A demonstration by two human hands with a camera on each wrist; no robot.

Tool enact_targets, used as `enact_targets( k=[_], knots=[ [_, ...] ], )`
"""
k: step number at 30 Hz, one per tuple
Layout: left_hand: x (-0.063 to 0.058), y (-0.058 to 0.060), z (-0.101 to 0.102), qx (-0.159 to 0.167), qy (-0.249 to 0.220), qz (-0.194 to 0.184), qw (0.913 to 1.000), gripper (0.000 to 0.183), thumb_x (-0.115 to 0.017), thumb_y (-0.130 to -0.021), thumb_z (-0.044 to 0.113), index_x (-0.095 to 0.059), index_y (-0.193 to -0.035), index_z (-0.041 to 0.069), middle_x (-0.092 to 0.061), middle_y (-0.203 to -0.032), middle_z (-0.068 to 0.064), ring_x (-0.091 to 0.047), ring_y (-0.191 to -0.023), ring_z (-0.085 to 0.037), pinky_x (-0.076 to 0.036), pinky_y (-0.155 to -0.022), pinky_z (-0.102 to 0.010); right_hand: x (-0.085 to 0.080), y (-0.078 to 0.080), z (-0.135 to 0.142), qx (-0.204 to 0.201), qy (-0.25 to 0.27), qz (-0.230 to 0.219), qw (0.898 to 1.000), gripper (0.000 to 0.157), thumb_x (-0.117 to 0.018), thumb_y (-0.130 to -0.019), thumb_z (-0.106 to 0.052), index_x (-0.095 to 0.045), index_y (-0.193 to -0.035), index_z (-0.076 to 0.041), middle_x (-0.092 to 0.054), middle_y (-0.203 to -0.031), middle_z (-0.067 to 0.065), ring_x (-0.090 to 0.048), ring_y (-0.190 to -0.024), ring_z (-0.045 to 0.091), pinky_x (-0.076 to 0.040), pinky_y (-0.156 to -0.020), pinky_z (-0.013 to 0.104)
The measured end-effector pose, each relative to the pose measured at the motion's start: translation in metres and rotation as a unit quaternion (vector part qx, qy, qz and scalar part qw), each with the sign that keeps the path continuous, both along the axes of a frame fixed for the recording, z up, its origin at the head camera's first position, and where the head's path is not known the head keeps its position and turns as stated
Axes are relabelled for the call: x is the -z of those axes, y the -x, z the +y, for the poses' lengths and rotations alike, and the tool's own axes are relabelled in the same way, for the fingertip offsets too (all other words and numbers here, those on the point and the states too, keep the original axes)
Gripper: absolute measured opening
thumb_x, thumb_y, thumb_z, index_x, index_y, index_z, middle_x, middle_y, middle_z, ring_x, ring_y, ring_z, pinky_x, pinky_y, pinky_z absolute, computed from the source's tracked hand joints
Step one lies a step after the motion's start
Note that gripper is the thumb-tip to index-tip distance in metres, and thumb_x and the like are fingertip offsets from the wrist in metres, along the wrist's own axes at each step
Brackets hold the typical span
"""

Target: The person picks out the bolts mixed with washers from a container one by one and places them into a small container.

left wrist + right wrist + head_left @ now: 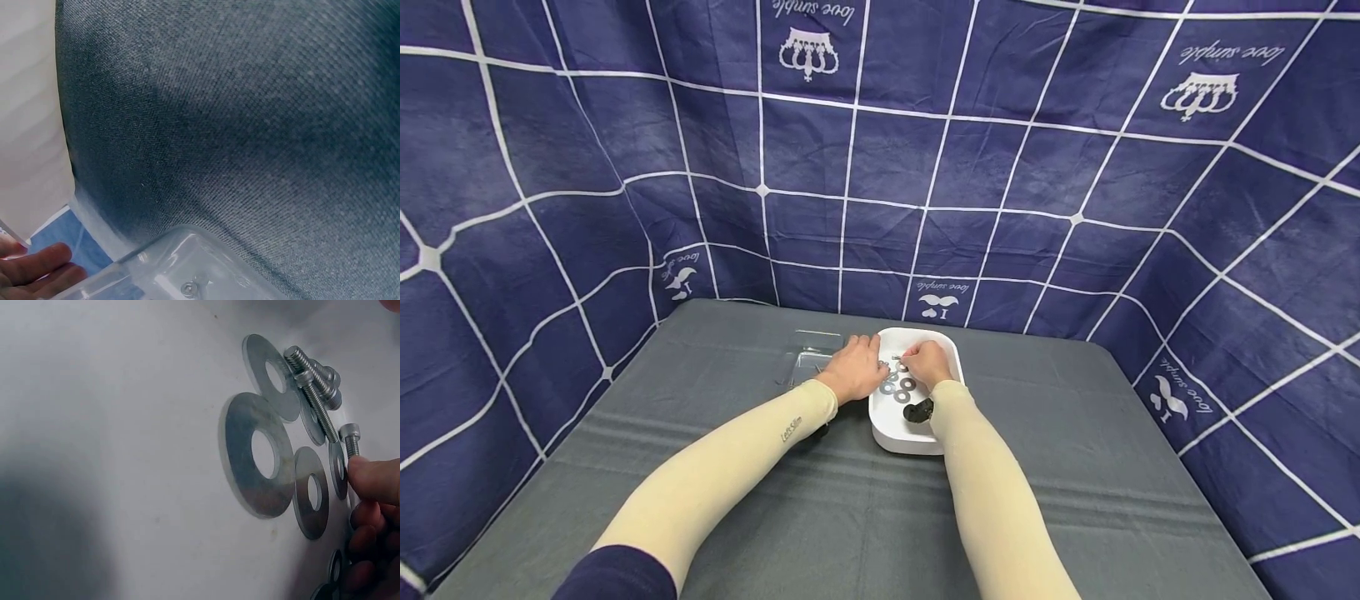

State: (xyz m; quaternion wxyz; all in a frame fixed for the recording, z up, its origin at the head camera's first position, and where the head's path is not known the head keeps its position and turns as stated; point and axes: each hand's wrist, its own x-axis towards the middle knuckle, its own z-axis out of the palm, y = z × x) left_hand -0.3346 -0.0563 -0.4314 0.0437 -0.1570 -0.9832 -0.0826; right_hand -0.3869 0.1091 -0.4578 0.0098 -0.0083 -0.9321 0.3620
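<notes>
My right hand (928, 363) is inside a white tray (904, 444), pinching a socket head screw (350, 432) between thumb and finger. In the right wrist view the screw's head points up past the thumb. Flat metal washers, among them a large washer (239, 447), lie on the tray floor beside the hand. Loose screws (317, 403) rest across washers near the far side. My left hand (853, 368) rests at the tray's left rim, its fingers relaxed and fairly straight. Only its fingertips (53, 265) show in the left wrist view.
A clear plastic box (187, 247) stands left of the tray, holding a small metal piece (189, 289). Behind it lies a clear flat piece, perhaps a lid (820, 339). A grey cloth (850, 517) covers the table, and a blue checked curtain (895, 167) encloses the back and sides.
</notes>
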Motion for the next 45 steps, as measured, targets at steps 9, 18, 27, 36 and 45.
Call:
enact_targets(
  k=[9,18,27,36,45],
  knots=[
    [0.002,-0.004,0.003,-0.002,0.008,0.009,0.9999,0.064,-0.049,-0.1,0.037,-0.04,-0.146,-0.006,-0.056,-0.131,-0.022,-0.05,-0.127,-0.036,-0.046,-0.107,-0.045,-0.002,-0.004,0.002,-0.017,-0.011,0.006,1.0,0.011,-0.067,-0.087,-0.011,-0.074,-0.082,-0.004,-0.068,-0.078,0.006,-0.059,-0.078,0.02,-0.048,-0.075,0.03],
    [0.001,-0.006,0.006,0.003,0.028,0.017,0.9994,0.063,-0.049,-0.1,0.037,-0.042,-0.145,-0.006,-0.055,-0.132,-0.023,-0.049,-0.128,-0.036,-0.05,-0.103,-0.045,0.001,-0.006,0.005,-0.009,0.013,0.012,1.0,0.011,-0.066,-0.087,-0.009,-0.073,-0.08,-0.004,-0.066,-0.077,0.005,-0.058,-0.075,0.019,-0.045,-0.068,0.026],
    [0.001,-0.007,0.008,0.006,0.035,0.033,0.9988,0.061,-0.05,-0.098,0.038,-0.047,-0.14,-0.005,-0.057,-0.126,-0.02,-0.051,-0.123,-0.034,-0.055,-0.094,-0.045,0.003,-0.01,0.009,-0.006,0.027,0.016,0.999,0.013,-0.065,-0.089,-0.009,-0.073,-0.082,-0.004,-0.067,-0.078,0.005,-0.059,-0.075,0.018,-0.046,-0.067,0.026],
    [-0.007,-0.007,0.004,0.005,0.055,0.05,0.9972,0.056,-0.053,-0.096,0.04,-0.053,-0.131,-0.003,-0.058,-0.119,-0.019,-0.053,-0.117,-0.034,-0.055,-0.093,-0.045,-0.007,-0.011,0.002,-0.019,0.024,0.037,0.999,0.014,-0.065,-0.09,-0.011,-0.075,-0.085,-0.003,-0.067,-0.079,0.005,-0.059,-0.076,0.018,-0.047,-0.065,0.025],
    [-0.01,-0.006,-0.002,0.004,0.068,0.057,0.996,0.057,-0.055,-0.095,0.043,-0.056,-0.129,-0.002,-0.059,-0.116,-0.018,-0.056,-0.114,-0.033,-0.053,-0.094,-0.044,-0.014,-0.01,0.003,-0.028,0.029,0.023,0.999,0.015,-0.065,-0.092,-0.015,-0.075,-0.088,-0.005,-0.068,-0.082,0.004,-0.059,-0.072,0.016,-0.045,-0.055,0.023]
  ],
)
